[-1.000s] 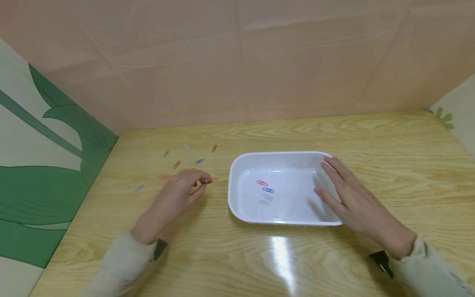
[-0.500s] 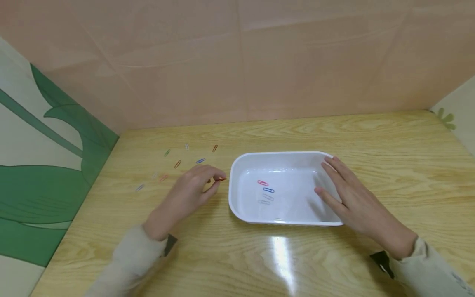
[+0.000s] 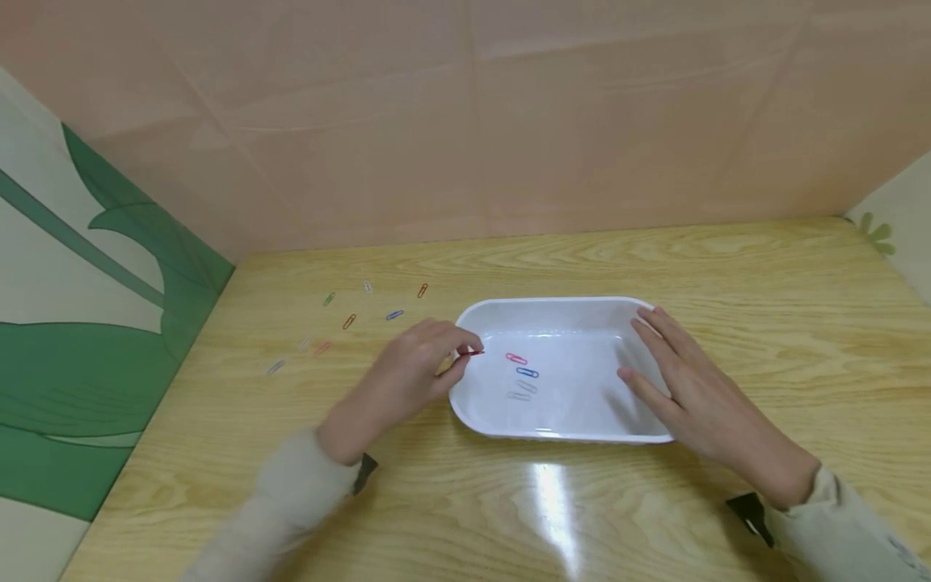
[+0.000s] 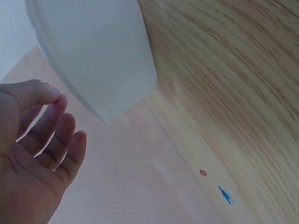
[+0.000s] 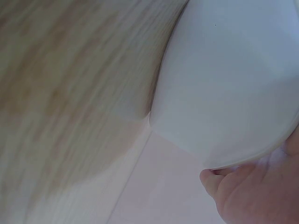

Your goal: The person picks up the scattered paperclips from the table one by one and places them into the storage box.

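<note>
On the far left, a panel with green leaves [image 3: 80, 384] stands beside the wooden surface [image 3: 451, 517]; a lilac paper clip [image 3: 275, 367], a pink paper clip [image 3: 322, 348], a green paper clip [image 3: 330, 299], a blue paper clip [image 3: 395, 315] and several others lie scattered there, in the same places as a second ago; the left hand [image 3: 407, 368] pinches a red paper clip [image 3: 476, 352] between thumb and forefinger, the other fingers loosely bent; a second ago this clip was over the surface, well left of the white tray [image 3: 563, 301], and now it is just inside the tray's left rim, above the bottom; farther right, a row of clips lies in the tray, unchanged: pink, blue and two pale ones; the right hand [image 3: 691, 392] rests on the tray's right end, its fingers extended and thumb spread apart, as before.
</note>
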The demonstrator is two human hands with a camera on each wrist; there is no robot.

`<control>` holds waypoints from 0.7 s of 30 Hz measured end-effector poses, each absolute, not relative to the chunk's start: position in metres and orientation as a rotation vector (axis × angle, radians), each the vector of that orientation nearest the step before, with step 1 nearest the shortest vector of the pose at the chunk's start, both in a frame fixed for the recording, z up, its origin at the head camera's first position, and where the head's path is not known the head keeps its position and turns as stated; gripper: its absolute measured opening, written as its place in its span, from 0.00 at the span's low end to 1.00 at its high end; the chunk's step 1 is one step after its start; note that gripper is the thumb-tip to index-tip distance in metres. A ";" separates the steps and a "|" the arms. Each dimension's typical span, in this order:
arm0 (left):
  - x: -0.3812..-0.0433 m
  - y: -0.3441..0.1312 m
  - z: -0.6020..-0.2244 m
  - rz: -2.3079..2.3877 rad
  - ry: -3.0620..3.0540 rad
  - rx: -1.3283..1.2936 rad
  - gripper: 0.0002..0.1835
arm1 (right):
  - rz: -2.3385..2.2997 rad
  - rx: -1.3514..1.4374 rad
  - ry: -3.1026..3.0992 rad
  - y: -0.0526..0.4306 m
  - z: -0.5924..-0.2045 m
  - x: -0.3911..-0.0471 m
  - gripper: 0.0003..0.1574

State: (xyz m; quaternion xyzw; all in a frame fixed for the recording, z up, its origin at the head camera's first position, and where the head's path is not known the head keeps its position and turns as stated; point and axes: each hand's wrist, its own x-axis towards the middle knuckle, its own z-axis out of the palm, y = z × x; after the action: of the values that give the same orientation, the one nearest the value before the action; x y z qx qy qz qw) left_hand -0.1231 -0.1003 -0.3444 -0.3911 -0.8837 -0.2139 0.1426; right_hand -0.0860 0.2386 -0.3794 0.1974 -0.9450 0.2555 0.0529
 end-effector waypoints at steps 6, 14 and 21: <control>-0.126 -0.088 -0.349 -0.620 -2.529 -1.178 0.10 | 0.761 0.609 -2.860 0.238 -0.380 -0.086 0.43; -0.127 -0.070 -0.353 -0.629 -2.578 -1.222 0.08 | 0.776 0.598 -2.877 0.238 -0.379 -0.085 0.43; -0.127 -0.056 -0.358 -0.624 -2.650 -1.243 0.09 | 0.782 0.601 -2.875 0.238 -0.379 -0.086 0.43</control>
State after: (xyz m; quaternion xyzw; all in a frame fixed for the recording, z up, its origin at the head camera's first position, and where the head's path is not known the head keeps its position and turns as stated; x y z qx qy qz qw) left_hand -0.1273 -0.0558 -0.3581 -0.4142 -0.8830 -0.2078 0.0745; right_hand -0.0858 0.2383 -0.3793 0.1974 -0.9447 0.2569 0.0513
